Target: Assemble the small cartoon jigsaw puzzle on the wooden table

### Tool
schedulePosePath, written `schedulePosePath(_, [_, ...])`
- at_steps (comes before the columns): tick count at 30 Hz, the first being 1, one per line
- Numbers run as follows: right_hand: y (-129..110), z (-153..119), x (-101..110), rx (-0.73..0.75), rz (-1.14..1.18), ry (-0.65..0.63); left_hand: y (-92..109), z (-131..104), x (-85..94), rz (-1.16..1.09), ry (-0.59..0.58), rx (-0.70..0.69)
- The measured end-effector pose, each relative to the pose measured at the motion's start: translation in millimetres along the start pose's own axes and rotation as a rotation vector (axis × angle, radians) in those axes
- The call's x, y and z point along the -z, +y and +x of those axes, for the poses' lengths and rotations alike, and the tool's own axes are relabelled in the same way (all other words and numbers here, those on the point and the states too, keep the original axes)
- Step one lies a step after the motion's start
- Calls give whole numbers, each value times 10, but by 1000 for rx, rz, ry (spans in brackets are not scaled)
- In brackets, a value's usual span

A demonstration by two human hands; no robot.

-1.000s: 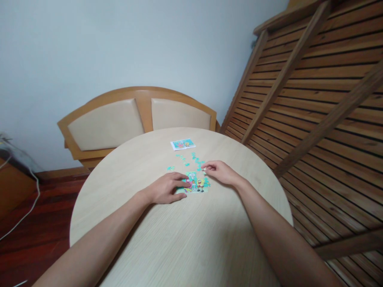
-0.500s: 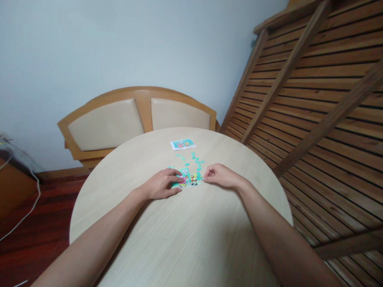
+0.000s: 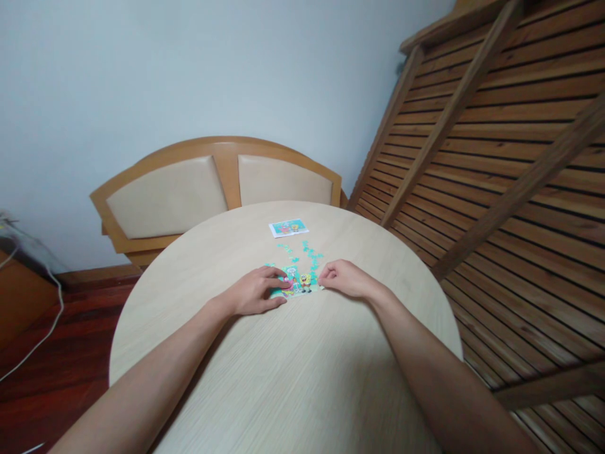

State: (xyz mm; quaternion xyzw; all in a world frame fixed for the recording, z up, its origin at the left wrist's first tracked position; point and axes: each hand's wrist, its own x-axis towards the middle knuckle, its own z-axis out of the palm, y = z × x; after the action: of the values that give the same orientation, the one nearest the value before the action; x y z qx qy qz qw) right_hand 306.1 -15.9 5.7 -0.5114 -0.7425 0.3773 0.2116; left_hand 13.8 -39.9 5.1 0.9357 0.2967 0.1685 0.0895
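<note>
A partly joined jigsaw puzzle (image 3: pixel 305 282) with cartoon figures, one of them yellow and square, lies flat on the round table (image 3: pixel 302 372). My left hand (image 3: pixel 258 290) rests palm down over its left part, fingers spread on the pieces. At the puzzle's right edge my right hand (image 3: pixel 344 277) is pinched, its fingertips touching the lower right corner. Whatever sits between those fingertips is too small to make out. Several loose teal puzzle pieces (image 3: pixel 312 254) are scattered just beyond the puzzle.
A picture card (image 3: pixel 288 228) with the same cartoon figures lies farther back on the table. Behind the table stands a padded wooden headboard (image 3: pixel 217 183). Wooden slatted panels (image 3: pixel 496 164) lean at the right. A white cable (image 3: pixel 60 302) hangs at the left.
My right hand has shifted slightly left, its fingertips closer against the puzzle's right edge. The left hand has stayed in place.
</note>
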Motion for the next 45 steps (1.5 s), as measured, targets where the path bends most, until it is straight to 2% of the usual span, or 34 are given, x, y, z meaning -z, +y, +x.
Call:
schedulePosePath(7, [34,29,-53,46,-103,47,3,2,-1,-6,0,7])
schedulePosePath(22, [14,22,-49,26,-42,37,-13,2,-16,-15,9,-6])
schedulePosePath(39, [-52,-5,-85,68,-245,98,-2,5,0,1,-1,-2])
schedulePosePath(45, [28,25,-37,103,-261,118,-31,-7,-20,-2,5,-29])
